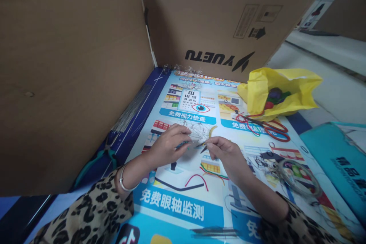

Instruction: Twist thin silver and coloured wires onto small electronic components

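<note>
My left hand point(170, 144) has thumb and fingers closed on a thin wire piece with a bluish part along it. Facing it, my right hand point(227, 154) pinches something slim with dark pointed tips point(203, 148); its exact kind is hard to make out. A yellow curved strip point(212, 131) rises beside the right fingertips. Just beyond both hands lies a loose tangle of fine wire point(197, 129). Below them, short red, green and yellow cords point(213, 171) rest on the printed poster point(183, 228).
Cardboard walls point(200, 15) stand left and behind. At left lie teal-handled pliers point(105, 154) and a wire bundle point(133, 108). To the right are red-handled scissors point(274, 129), a yellow bag point(303, 95) with coloured balls, a wire coil point(299, 177) and a teal packet point(337, 160).
</note>
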`<state>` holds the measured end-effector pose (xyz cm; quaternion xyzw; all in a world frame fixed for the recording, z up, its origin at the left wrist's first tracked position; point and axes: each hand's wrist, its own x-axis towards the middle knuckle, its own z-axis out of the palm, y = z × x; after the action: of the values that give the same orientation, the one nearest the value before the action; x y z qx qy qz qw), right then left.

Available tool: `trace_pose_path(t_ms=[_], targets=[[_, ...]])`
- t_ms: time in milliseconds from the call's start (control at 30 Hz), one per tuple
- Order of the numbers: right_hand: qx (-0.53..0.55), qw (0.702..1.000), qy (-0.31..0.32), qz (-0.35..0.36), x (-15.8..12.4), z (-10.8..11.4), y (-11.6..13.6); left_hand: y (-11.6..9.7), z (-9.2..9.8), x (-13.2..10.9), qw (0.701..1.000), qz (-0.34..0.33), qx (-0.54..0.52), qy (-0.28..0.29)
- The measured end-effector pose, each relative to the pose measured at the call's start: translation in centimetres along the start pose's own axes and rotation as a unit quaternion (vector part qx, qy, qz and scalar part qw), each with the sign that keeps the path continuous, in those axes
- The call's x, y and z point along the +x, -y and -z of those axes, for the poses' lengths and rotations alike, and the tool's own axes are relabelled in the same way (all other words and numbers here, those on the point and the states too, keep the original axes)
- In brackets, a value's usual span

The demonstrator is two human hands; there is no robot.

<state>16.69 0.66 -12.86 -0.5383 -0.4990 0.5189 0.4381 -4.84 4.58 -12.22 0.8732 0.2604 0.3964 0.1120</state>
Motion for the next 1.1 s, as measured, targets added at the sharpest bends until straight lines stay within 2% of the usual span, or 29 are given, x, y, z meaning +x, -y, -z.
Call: trace_pose_path(t_ms=[733, 967, 1100], targets=[[-0.006, 1.0, -0.003, -0.011, -0.3, -0.2, 0.2, -1.1, -0.3, 0.3, 1.0, -0.004, 0.0, 0.012], [-0.042, 0.999, -0.007, -0.003, -0.4, -0.3, 0.2, -1.3, -0.5, 0.3, 1.0, -0.017, 0.006, 0.0], [-0.109, 0.993, -0.021, 0.033, -0.6, -0.4, 0.5, -1.3, -0.6, 0.2, 1.0, -0.018, 0.012, 0.007]])
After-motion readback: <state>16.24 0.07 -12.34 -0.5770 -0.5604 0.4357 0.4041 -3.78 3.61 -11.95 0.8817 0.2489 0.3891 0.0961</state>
